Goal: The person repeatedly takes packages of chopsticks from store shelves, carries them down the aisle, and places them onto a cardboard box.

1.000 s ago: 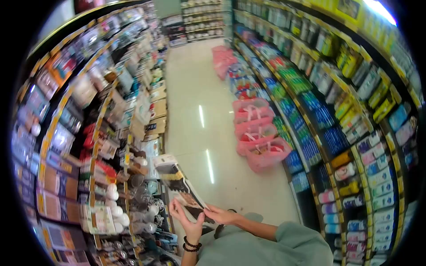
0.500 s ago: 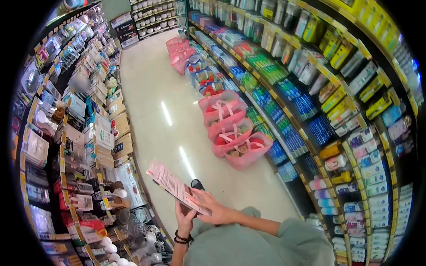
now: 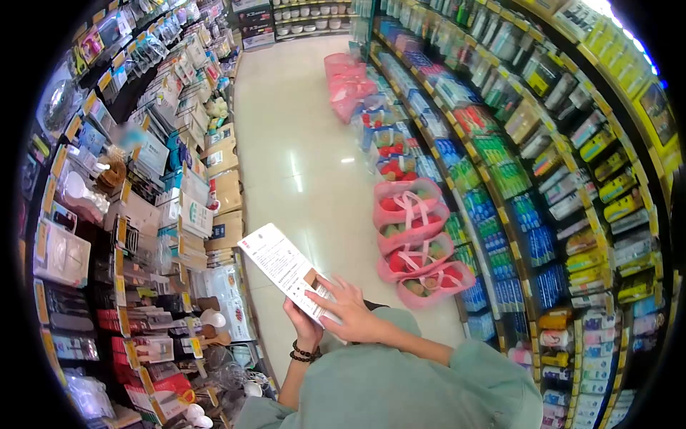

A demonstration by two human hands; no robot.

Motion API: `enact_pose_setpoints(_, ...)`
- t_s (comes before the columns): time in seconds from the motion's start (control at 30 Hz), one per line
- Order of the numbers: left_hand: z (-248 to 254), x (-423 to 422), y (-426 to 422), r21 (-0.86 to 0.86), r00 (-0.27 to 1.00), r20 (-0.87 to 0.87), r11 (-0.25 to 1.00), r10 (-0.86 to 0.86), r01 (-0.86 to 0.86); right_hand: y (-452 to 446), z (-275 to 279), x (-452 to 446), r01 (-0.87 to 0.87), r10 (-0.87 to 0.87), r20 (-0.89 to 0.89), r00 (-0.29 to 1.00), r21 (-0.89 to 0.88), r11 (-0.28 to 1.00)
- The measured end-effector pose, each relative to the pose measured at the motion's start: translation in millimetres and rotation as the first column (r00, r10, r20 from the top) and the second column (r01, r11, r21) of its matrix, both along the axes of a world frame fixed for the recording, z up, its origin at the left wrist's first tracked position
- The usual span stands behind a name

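Observation:
A flat white printed package [image 3: 275,257] is held tilted in front of my body, its text side facing up. It has dark lines of print, a red mark near its far corner and a small brown patch near its right edge. My left hand [image 3: 304,326] is closed around its lower left edge, with a dark beaded bracelet on the wrist. My right hand [image 3: 351,312] grips the near right part, several fingers lying across the printed face. What its thumb does underneath is hidden.
Shelves of hanging kitchen goods [image 3: 161,214] line the left side. On the right, shelves hold toothbrush-like packs [image 3: 500,168] and bottles [image 3: 600,343]. Pink bags [image 3: 429,286] with red and green contents stand along the right shelf foot. Bowls [image 3: 307,28] fill the far shelf.
The package has turned so its printed face shows more fully, and my right fingers have spread over it. The view has shifted left, so the aisle and bags appear farther right.

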State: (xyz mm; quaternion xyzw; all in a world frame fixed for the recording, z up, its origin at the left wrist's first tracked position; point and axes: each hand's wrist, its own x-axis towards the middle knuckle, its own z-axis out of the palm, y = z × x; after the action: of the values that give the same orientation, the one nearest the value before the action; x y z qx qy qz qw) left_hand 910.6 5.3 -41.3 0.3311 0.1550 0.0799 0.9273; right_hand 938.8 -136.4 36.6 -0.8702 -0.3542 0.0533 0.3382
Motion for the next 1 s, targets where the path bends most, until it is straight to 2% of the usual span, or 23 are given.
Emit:
enact_pose_setpoints(0.03, -2, 13, 8, -0.049, 0.997, 0.047, 0.997, -0.055, 0.057, 7, 3, 15, -0.003, 0.007, 0.054, 0.999, -0.066, 0.998)
enact_pose_setpoints(0.07, -6, 27, 17, -0.093, 0.99, 0.095, 0.989, -0.106, 0.115, 15, -3, 33, -0.068, 0.069, 0.03, 0.997, -0.03, 0.997)
enact_pose_setpoints(0.13, -8, 65, 28, -0.082, 0.982, 0.126, 0.985, -0.142, 0.152, 32, -6, 69, -0.083, 0.085, -0.02, 0.996, 0.091, 0.992)
enact_pose_setpoints(0.17, -11, 87, 33, -0.094, 0.981, 0.129, 0.983, -0.148, 0.161, 41, -13, 90, -0.088, 0.095, -0.041, 0.995, 0.153, 0.984)
enact_pose_setpoints(0.27, -6, 157, 51, -0.092, 0.988, 0.096, 0.987, -0.121, 0.13, 63, -24, 156, -0.078, 0.079, -0.001, 0.997, 0.156, 0.985)
enact_pose_setpoints(0.33, 9, 205, 72, 0.001, 0.996, 0.019, 0.996, -0.091, 0.091, 81, -18, 205, -0.081, 0.077, 0.029, 0.997, 0.192, 0.978)
enact_pose_setpoints(0.37, 9, 230, 81, -0.057, 0.991, 0.039, 0.99, -0.125, 0.127, 91, -22, 232, -0.077, 0.074, 0.022, 0.997, 0.229, 0.97)
enact_pose_setpoints(0.43, 18, 279, 103, 0.019, 0.993, 0.015, 0.993, -0.119, 0.118, 111, -7, 289, -0.07, 0.07, 0.011, 0.997, 0.303, 0.95)
enact_pose_setpoints(0.47, 21, 301, 107, 0.0, 0.995, 0.039, 0.996, -0.088, 0.088, 120, -4, 319, -0.069, 0.072, -0.001, 0.997, 0.281, 0.957)
enact_pose_setpoints(0.6, 54, 397, 131, 0.14, 0.997, 0.045, 0.988, -0.066, 0.059, 155, 17, 429, -0.068, 0.056, 0.043, 0.997, 0.347, 0.935)
enact_pose_setpoints(0.7, 53, 463, 150, -0.025, 0.992, 0.125, 0.999, -0.028, 0.031, 178, 20, 491, -0.093, 0.076, 0.065, 0.995, 0.335, 0.938)
enact_pose_setpoints(1.0, 23, 658, 213, -0.18, 0.996, 0.085, 0.984, 0.012, 0.004, 248, -1, 678, -0.049, 0.024, 0.1, 0.995, 0.254, 0.966)
